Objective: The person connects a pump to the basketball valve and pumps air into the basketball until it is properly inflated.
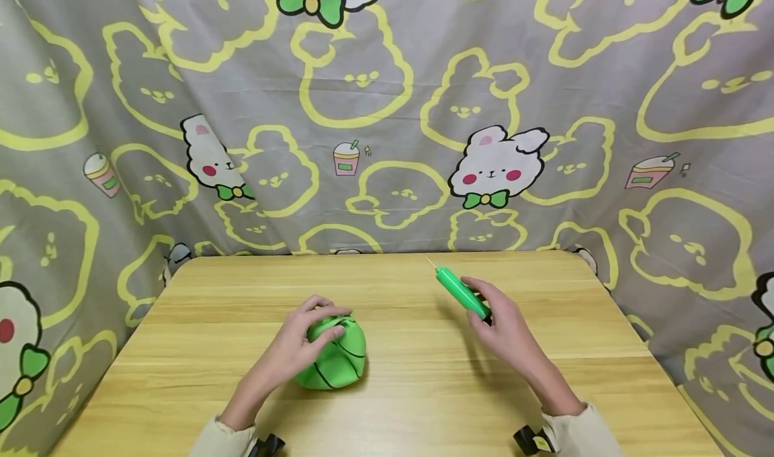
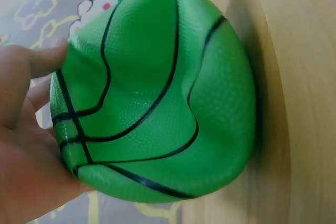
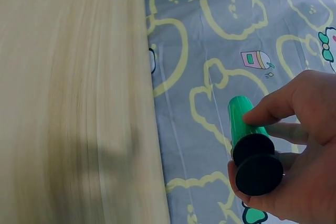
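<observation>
A half-deflated green ball (image 1: 338, 359) with black lines, patterned like a basketball, rests on the wooden table (image 1: 411, 403). My left hand (image 1: 305, 333) holds it from above, thumb and fingers at its top; in the left wrist view the ball (image 2: 152, 93) shows deep dents. To the right, my right hand (image 1: 498, 316) grips a green hand pump (image 1: 459, 290) above the table, its thin needle pointing up and toward the far left. The pump's black handle end (image 3: 257, 174) faces the right wrist camera, with the fingers (image 3: 278, 103) around the green barrel.
Behind and beside the table hangs a grey curtain (image 1: 399, 60) with yellow outlines and rabbit prints. The table's far edge lies just beyond the pump. Black wrist straps (image 1: 266, 445) sit at both cream sleeves (image 1: 583, 433).
</observation>
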`<action>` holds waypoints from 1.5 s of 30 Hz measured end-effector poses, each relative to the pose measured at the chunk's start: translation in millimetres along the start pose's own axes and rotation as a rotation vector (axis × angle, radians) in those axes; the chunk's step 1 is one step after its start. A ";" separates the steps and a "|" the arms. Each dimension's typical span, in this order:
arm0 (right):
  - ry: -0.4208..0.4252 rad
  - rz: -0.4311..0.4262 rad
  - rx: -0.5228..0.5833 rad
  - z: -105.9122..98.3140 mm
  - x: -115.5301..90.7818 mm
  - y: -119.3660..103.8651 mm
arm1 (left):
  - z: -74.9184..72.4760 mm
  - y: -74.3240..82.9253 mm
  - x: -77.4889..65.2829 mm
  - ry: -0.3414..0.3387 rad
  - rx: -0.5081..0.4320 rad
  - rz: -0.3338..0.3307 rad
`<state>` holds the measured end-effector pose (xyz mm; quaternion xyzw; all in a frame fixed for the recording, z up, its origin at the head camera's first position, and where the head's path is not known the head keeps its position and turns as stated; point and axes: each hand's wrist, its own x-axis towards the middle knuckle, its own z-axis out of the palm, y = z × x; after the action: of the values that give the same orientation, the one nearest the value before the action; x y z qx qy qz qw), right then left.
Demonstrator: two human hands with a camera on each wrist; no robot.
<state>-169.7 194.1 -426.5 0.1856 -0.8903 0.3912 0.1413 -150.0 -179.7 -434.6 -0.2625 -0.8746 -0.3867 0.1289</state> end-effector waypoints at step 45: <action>-0.002 -0.189 0.030 -25.2 -20.1 -46.5 | -1.6 44.6 -1.1 0.156 -0.116 0.093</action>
<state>-128.6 188.4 -388.0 0.2712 -0.8630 0.3892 0.1740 -124.2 -156.1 -406.9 -0.2791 -0.8250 -0.4493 0.1990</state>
